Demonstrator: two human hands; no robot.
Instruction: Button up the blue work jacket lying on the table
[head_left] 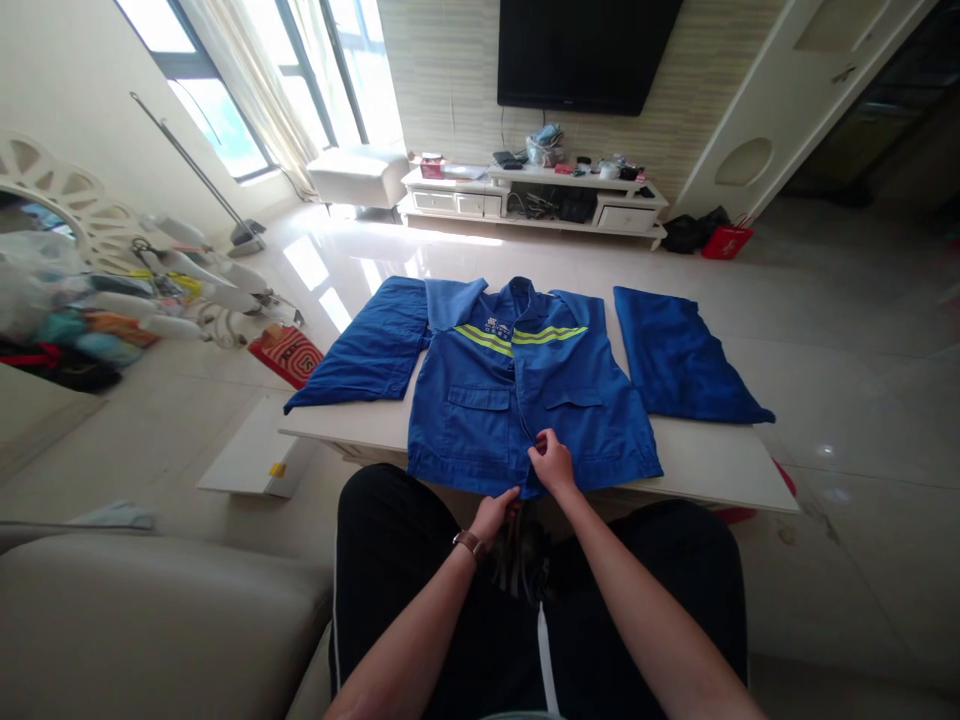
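Observation:
A blue work jacket (480, 420) with yellow-green stripes across its chest lies front up on a low white table (701, 455), collar away from me. Its lower edge hangs slightly over the table's near side. My left hand (495, 515), with a brown-strapped watch on the wrist, pinches the hem at the middle. A little higher, my right hand (553, 462) grips the front opening edge between thumb and fingers. Folded blue cloth (367, 345) lies left of the jacket, partly under its sleeve. Another folded blue cloth (679, 355) is on the right.
Beyond the table stands a white TV cabinet (469, 205) with clutter on top, below a television (585, 50). A red paper bag (283, 355) and a white board (255, 450) are on the left. A sofa (165, 620) is at the lower left.

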